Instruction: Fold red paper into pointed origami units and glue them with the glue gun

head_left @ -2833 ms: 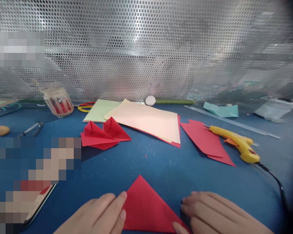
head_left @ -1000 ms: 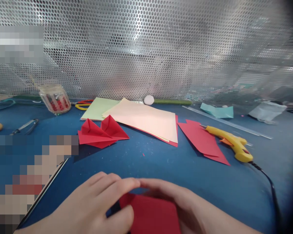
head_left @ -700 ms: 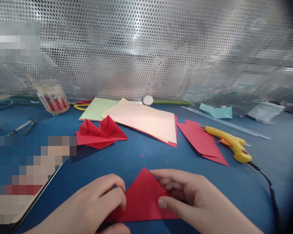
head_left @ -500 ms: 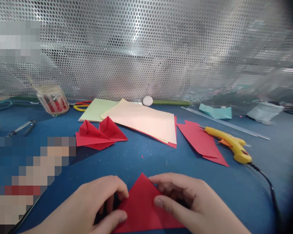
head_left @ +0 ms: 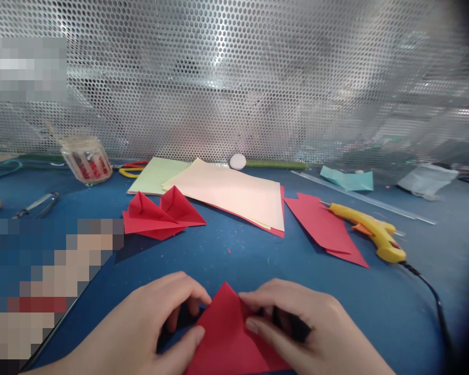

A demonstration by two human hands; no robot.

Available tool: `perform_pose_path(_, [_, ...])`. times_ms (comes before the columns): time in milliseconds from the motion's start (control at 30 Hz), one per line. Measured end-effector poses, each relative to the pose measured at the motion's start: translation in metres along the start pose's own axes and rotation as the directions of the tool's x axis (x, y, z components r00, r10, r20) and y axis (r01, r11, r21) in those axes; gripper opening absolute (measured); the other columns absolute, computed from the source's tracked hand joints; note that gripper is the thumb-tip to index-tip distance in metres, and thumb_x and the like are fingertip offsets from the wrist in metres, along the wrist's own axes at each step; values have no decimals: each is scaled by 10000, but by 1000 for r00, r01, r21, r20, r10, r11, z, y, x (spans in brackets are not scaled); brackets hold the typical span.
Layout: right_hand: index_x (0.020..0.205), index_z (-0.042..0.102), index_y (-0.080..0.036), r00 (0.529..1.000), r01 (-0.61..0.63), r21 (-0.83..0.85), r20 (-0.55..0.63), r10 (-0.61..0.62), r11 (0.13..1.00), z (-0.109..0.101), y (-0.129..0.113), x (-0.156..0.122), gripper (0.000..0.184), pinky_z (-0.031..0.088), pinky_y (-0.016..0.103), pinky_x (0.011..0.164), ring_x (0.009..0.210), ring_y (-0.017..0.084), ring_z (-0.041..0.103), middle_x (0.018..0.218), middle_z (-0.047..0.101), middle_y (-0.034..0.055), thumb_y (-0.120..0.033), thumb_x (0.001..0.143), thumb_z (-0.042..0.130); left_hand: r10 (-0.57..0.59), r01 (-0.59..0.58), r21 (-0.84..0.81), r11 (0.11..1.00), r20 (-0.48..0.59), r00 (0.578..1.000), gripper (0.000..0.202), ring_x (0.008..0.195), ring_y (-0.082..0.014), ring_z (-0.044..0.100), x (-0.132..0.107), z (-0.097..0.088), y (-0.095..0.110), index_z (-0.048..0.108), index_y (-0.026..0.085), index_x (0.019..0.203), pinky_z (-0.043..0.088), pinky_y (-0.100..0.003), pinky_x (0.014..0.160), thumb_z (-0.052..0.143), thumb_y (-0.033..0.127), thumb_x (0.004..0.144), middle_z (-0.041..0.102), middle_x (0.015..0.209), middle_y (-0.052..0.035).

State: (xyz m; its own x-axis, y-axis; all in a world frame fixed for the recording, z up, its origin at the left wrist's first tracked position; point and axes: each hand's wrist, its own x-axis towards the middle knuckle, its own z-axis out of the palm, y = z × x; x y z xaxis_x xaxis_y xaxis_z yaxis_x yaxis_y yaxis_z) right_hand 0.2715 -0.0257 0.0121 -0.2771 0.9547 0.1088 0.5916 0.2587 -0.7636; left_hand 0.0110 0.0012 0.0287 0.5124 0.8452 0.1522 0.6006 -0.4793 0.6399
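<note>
A folded red paper triangle point(head_left: 229, 338) lies on the blue table point(head_left: 238, 260) at the near edge, its tip pointing away from me. My left hand point(head_left: 152, 323) pinches its left edge with curled fingers and the thumb on the paper. On the right edge, my right hand point(head_left: 308, 333) grips near the tip, fingers bent and thumb pressed on top. The lower part of the triangle runs out of the frame.
Two folded red paper pieces point(head_left: 160, 214) lie beyond to the left. A stack of cream, green and red sheets point(head_left: 234, 192) sits in the middle, a red offcut point(head_left: 324, 226) and a yellow glue gun point(head_left: 371, 232) with its cable to the right. A jar point(head_left: 86, 159) and scissors point(head_left: 131, 168) stand by the perforated metal screen point(head_left: 234, 78).
Earlier both hands lay flat beside the triangle; then they covered it and folded it. Now they pinch its two edges near the tip, which has moved slightly toward me.
</note>
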Motion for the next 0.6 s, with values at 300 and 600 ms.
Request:
perform_pose_path(300, [1010,897,-325,994,-14,-86,-109,5,996,-2,-14,11,202,588,276,618,702,216,695,742,763,21,-502,927,848,-16,7,127,992,73,997,92,575,-128,576,5,-1,0,669,278,894,416,-217,541,590,254,934,663,746,92])
perform_pose_path(600, [877,846,-283,1000,-3,41,5,3,999,0,3,4,173,558,233,630,654,150,660,805,789,0,-166,907,723,148,-150,172,974,27,989,150,531,-88,583,7,0,-2,620,282,834,438,-155,514,590,185,944,641,692,125])
